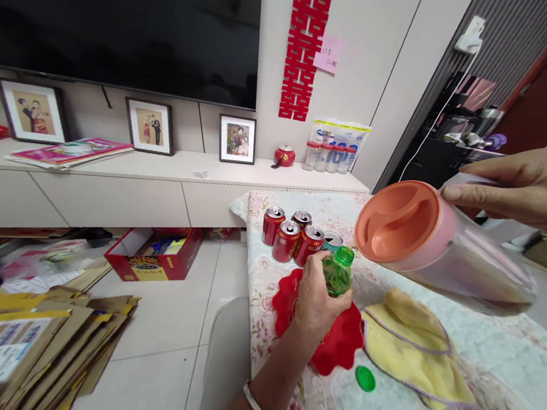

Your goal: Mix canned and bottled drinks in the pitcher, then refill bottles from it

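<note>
My left hand is wrapped round a green plastic bottle, which stands uncapped over a red scalloped tray. In my right hand is the handle of a clear pitcher with an orange lid. The pitcher is tilted toward the bottle, its lid a little apart from the bottle's mouth. Some brownish liquid lies low in it. On the table below the tray rests a green cap. Beside it lies a crumpled yellow cloth.
Several red cans stand behind the bottle on the flowered tablecloth. Glass jars and framed photos line the white cabinet. Flattened cardboard and a red box sit on the floor at left.
</note>
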`<action>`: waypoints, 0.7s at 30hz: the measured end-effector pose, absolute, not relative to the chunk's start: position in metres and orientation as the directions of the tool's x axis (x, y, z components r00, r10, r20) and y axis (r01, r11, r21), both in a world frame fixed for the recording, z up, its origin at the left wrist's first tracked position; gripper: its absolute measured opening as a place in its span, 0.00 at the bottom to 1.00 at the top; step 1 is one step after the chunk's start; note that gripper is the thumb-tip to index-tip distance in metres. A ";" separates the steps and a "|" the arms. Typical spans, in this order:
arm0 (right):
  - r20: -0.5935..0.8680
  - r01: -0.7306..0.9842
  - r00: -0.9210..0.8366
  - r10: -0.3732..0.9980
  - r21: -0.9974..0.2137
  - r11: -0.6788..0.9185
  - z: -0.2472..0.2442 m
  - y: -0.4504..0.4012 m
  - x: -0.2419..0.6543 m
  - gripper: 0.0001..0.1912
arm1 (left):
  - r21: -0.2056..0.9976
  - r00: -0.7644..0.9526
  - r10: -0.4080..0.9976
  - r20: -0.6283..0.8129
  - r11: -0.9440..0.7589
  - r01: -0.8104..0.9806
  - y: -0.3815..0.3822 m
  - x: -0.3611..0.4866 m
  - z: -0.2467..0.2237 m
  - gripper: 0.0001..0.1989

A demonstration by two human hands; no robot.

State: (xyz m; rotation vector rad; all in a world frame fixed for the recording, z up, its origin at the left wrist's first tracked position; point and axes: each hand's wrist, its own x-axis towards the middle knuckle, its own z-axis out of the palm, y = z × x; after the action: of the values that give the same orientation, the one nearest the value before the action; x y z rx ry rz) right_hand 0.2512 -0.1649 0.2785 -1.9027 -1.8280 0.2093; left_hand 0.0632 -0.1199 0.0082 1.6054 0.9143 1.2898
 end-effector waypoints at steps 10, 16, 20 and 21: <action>0.231 0.892 0.078 0.970 -0.451 0.035 0.280 -0.165 0.249 0.41 | 0.932 0.192 0.916 0.353 -0.362 0.013 -0.119 0.064 0.006 0.33; 0.211 0.895 0.072 0.975 -0.445 0.030 0.277 -0.165 0.253 0.42 | 0.932 0.195 0.916 0.351 -0.362 0.024 -0.119 0.064 0.006 0.32; 0.220 0.898 0.068 0.973 -0.438 0.036 0.277 -0.164 0.253 0.42 | 0.930 0.187 0.915 0.359 -0.368 0.017 -0.119 0.064 0.006 0.33; 0.220 0.897 0.071 0.973 -0.440 0.034 0.278 -0.164 0.253 0.42 | 0.928 0.186 0.914 0.361 -0.371 0.019 -0.118 0.064 0.006 0.33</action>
State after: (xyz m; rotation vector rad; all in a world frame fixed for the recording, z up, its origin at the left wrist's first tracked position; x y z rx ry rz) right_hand 0.2528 -0.1638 0.2777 -1.8880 -1.8505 0.2136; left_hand 0.0642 -0.1184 0.0056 1.6012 0.9090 1.3101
